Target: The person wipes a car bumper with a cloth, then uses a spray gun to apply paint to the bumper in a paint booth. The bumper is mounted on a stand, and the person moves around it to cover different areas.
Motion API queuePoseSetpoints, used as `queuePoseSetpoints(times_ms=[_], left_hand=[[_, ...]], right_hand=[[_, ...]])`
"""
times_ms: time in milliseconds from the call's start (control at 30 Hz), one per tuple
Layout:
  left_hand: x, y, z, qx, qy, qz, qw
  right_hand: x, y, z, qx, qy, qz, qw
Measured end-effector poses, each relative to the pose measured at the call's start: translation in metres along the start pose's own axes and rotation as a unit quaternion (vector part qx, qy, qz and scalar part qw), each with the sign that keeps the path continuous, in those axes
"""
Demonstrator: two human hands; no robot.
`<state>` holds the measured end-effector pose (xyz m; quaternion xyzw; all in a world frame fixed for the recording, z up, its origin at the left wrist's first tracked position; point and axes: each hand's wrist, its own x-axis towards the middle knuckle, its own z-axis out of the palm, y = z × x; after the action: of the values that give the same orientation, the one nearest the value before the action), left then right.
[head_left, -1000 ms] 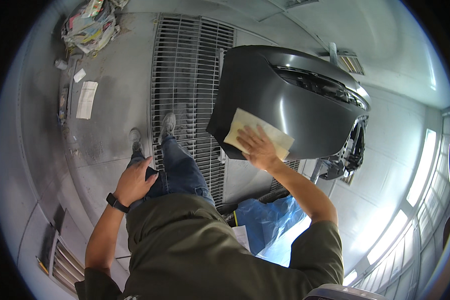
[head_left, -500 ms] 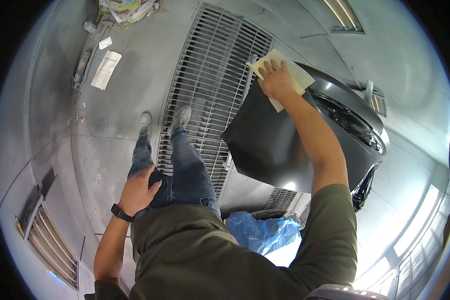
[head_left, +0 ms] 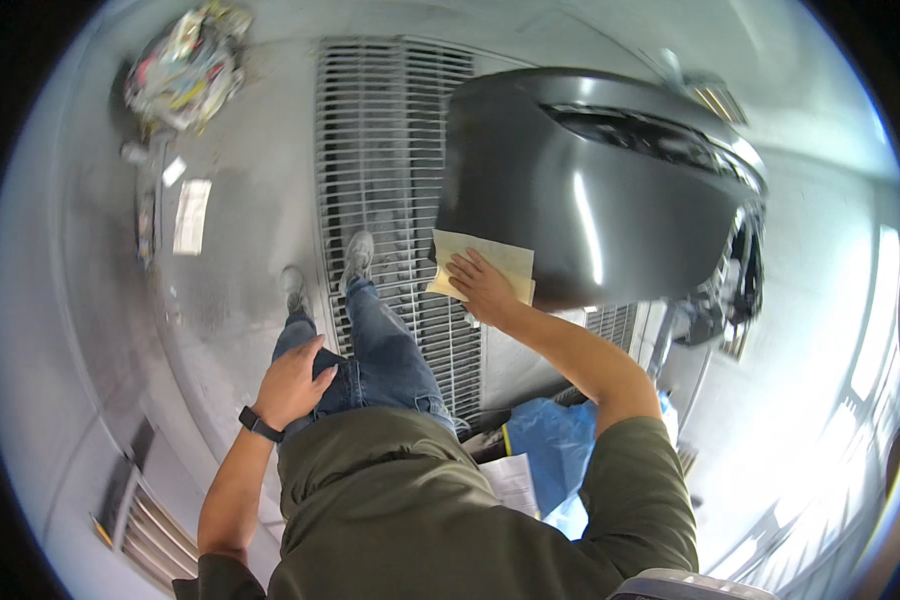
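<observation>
A pale yellow wiping cloth lies at the near left edge of a dark grey car body panel. Flat on top of it is my right hand, its fingers stretched and slightly apart. Part of the cloth reaches past the panel's edge. The panel has a curved far side, a long slot-like opening and a bright streak of reflected light. My left hand rests by my thigh on the blue jeans, with fingers extended, thumb apart and nothing in it.
A metal floor grating runs beside the panel, with one of my shoes on it. Crumpled waste fills a bin at the far left. A paper sheet lies on the floor nearby. Blue plastic sheeting is close to my right side.
My right hand has moved with the cloth from the panel's far left part to its near left edge. The view has shifted; my left hand remains by my thigh.
</observation>
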<state>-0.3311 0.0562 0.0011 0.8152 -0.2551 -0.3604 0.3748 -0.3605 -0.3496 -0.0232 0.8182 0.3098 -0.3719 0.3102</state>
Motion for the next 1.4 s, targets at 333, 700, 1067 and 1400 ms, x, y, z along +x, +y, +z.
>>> queuePoseSetpoints(times_ms=[333,700,1067,1400], left_hand=[[0.027,0.014,-0.009,0.178,-0.093,0.035,0.979],[0.041,0.074,0.136,0.115,-0.017,0.017,0.993],[0.073,0.108,0.212,0.152,-0.145,-0.010,0.978],[0.182,0.101,0.295,0.268,-0.207,-0.004,0.941]], right_hand=[[-0.186,0.130,-0.033,0.193,0.209,0.403,0.870],[-0.325,0.235,0.044,0.406,0.383,0.515,0.650],[-0.502,0.137,0.079,0.763,0.562,-0.264,-0.181],[-0.612,0.007,0.263,0.658,0.667,-0.171,-0.305]])
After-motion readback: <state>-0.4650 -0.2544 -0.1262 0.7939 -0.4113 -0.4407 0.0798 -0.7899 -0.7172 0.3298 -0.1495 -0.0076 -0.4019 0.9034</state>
